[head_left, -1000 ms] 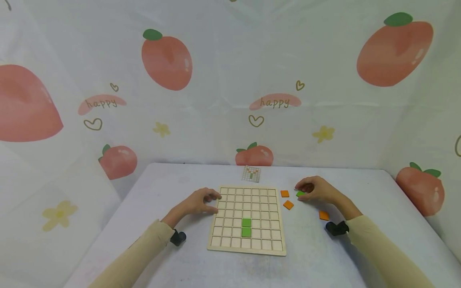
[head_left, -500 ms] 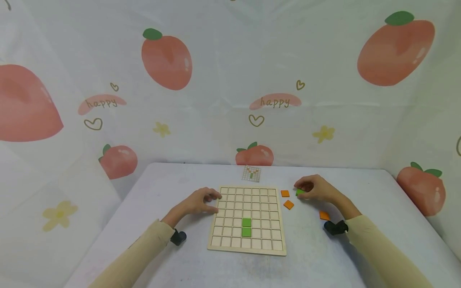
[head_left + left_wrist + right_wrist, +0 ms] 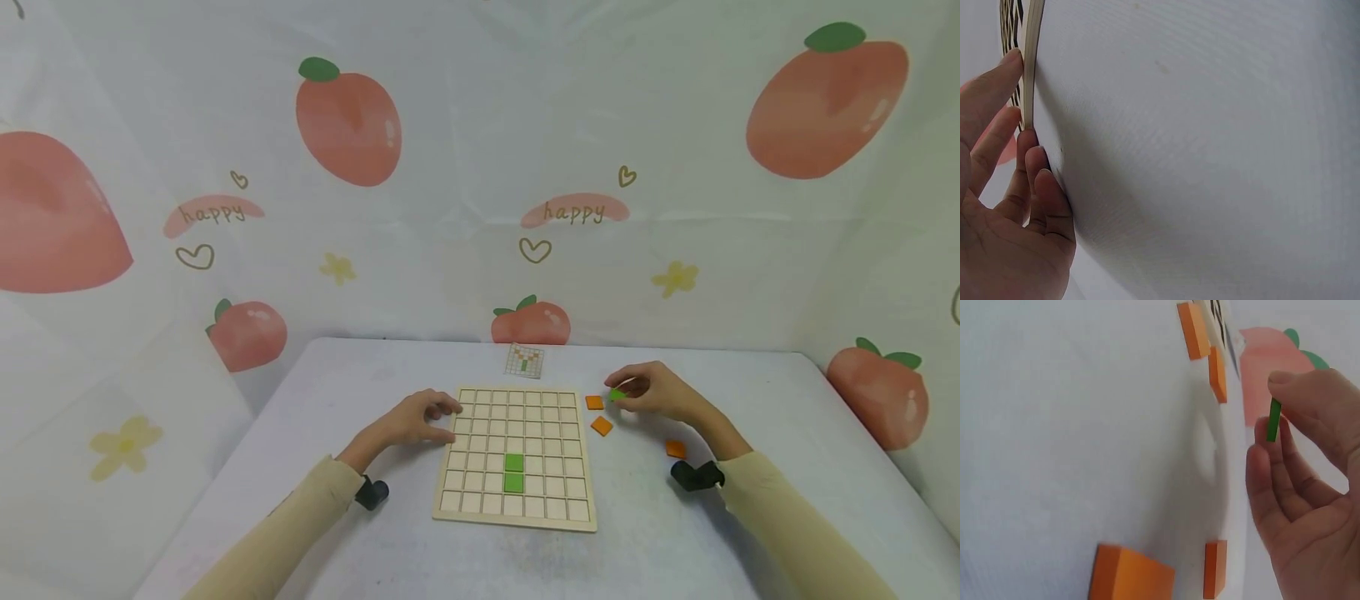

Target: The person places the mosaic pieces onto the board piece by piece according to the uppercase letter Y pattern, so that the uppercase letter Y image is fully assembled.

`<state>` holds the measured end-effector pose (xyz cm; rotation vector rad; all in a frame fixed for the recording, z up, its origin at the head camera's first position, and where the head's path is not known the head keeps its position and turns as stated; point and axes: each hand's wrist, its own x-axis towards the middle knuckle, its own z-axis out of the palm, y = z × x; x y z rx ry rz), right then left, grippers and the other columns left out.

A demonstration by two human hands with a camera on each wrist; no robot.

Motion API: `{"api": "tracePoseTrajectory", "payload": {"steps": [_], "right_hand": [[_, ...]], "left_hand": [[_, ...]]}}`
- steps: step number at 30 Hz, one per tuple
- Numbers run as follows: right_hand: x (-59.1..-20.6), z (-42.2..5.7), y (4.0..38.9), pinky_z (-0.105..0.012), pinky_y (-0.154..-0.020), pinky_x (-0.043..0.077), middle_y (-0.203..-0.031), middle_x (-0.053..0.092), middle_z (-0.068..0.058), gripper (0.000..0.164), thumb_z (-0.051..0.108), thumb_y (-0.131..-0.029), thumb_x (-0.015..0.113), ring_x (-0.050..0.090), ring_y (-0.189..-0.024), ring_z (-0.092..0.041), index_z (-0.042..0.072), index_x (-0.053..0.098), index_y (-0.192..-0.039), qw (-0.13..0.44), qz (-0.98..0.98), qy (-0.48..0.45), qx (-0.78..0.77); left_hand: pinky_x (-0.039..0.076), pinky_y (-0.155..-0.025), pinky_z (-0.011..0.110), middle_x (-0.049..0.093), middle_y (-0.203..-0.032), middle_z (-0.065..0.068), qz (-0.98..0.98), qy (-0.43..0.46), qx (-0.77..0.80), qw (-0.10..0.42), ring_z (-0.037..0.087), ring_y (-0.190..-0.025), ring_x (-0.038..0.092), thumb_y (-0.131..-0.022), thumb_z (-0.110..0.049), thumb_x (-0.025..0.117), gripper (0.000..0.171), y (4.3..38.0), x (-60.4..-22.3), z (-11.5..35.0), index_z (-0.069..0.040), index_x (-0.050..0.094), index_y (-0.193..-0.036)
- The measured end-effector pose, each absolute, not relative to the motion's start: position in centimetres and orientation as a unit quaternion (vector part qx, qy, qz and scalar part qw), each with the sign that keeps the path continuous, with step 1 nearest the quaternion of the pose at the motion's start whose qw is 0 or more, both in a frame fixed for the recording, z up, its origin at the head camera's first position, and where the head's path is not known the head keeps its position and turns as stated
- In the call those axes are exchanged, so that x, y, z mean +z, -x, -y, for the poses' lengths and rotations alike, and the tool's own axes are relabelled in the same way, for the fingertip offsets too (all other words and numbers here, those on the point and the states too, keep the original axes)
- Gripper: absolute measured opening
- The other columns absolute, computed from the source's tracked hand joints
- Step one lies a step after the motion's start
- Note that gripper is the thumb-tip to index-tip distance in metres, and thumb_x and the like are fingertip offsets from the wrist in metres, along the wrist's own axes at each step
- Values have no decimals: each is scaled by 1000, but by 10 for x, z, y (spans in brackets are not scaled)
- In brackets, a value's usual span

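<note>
A wooden grid board [image 3: 480, 518] lies on the table, with two green square tiles [image 3: 513, 472] set one above the other in its cells. At the board's left edge is my left hand [image 3: 411, 419]; its thumb and fingertips touch the rim [image 3: 1030, 75] without a visible grip round it. My right hand [image 3: 660, 393], to the right of the board, pinches a green square tile [image 3: 1274, 420] between thumb and fingers, held off the table. In the head view the fingers partly cover that tile.
Orange square tiles [image 3: 594, 402] lie right of the board, another [image 3: 602, 426] just in front and one [image 3: 676, 449] near the right wrist. The right wrist view shows one more orange tile [image 3: 1215, 569]. A small pattern card [image 3: 524, 361] lies behind the board.
My right hand has moved slightly left and away from me with the green tile, which has lifted off the table. The left hand and the board stay where they were.
</note>
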<state>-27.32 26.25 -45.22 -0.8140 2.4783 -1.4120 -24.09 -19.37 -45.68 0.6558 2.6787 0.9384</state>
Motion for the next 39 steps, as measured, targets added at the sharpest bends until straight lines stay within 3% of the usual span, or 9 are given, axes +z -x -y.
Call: {"api": "tracePoseTrajectory", "payload": {"steps": [6,15,27,39], "right_hand": [[-452,-257,271,-22,-85,52,-113,69,-23,31,1,-87,79,68,-100,-26,-11,70,-115,94,-826,281,-480],[-455,-245,267,-33,-85,55,-114,68,-23,34,3,-88,78,69,-98,-33,-10,68,-118,96,-805,306,-500],[-459,-227,254,-28,-74,54,-107,70,-18,28,-5,-88,76,67,-81,-27,-10,68,-114,84,-784,345,-510],[-464,-203,238,-26,-72,55,-99,70,-9,24,1,-86,79,66,-77,-19,-3,72,-109,101,-788,343,-501]], "left_hand": [[49,-94,44,63,-114,3,-912,-229,320,113,25,-104,59,-83,-16,87,43,241,-456,194,-8,70,-122],[48,-94,43,63,-116,2,-912,-222,326,115,24,-105,59,-83,-17,87,43,241,-457,194,-10,70,-122],[48,-95,43,62,-115,1,-914,-214,325,116,23,-105,59,-83,-17,87,44,241,-458,194,-10,70,-123],[48,-95,44,62,-114,3,-910,-220,330,118,24,-105,58,-83,-16,87,44,241,-455,194,-8,70,-123]]}}
